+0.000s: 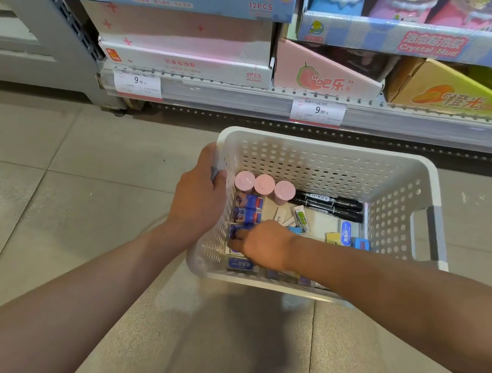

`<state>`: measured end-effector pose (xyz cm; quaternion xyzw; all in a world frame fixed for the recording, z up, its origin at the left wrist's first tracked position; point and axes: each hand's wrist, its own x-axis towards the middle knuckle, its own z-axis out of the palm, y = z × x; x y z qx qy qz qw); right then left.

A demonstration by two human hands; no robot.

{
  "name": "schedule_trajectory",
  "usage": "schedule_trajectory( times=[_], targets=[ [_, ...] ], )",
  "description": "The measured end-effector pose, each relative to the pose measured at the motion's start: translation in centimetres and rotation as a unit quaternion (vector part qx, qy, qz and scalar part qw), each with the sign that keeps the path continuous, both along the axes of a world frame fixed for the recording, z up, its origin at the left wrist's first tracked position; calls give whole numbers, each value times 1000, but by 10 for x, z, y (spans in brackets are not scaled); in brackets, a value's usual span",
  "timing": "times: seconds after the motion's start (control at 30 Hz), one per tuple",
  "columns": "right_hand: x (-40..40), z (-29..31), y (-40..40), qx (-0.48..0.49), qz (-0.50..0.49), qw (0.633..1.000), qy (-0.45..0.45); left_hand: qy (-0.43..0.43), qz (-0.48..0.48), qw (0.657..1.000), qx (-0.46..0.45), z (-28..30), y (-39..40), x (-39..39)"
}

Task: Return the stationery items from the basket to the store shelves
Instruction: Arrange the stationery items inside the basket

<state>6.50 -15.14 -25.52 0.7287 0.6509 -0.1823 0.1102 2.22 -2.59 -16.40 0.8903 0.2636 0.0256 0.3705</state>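
On shelf: "Crystal Mud" box

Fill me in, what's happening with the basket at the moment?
A person holds the white perforated basket by its left rim with the left hand. The right hand reaches inside, fingers on a blue packet near the left wall. Three pink-capped tubes, two black markers and several small erasers lie in the basket. The store shelf stands just beyond.

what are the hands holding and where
The left hand grips the white basket by its left rim. The right hand reaches a blue packet inside; whether it grips cannot be told.
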Motion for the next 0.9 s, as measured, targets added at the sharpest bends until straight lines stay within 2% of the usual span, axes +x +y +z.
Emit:
schedule_trajectory(
  times=[0.33, 0.53, 0.7, 0.9],
  targets=[
    [2, 3, 12, -38, 1, 999, 3, 1, 0, 1000, -3, 0, 0, 0],
    [7, 8, 13, -65, 69, 995, 1, 3, 4, 1000, -3, -3, 1, 0],
    [8, 2, 15, -44, 101, 994, -9, 9, 5, 1000, -6, -3, 0, 1],
    [12, 2, 10, 41, 134, 990, -1, 5, 2, 1000, -2, -3, 1, 1]
  ],
)
